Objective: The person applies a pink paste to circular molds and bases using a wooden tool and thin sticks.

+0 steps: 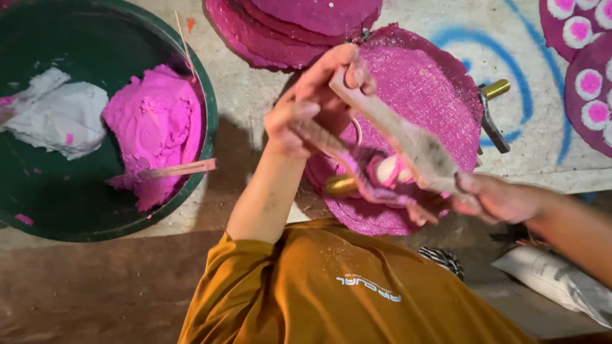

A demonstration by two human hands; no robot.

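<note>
While I look down, my left hand (315, 95) is lifted with its arm bent, fingers closed tight on the top of a wooden mold (398, 137). My right hand (494, 199) grips its low end. Between the slats sits a pink-and-white dough ball (389, 171), above a pink mat (424, 89).

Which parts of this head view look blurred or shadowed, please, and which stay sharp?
Head view: the left hand and right hand on the long wooden hinged press are smeared by motion blur; the bright pink dough lump in the dark green round basin is sharp and evenly lit; the arm throws a shadow on the floor beside the basin.
</note>
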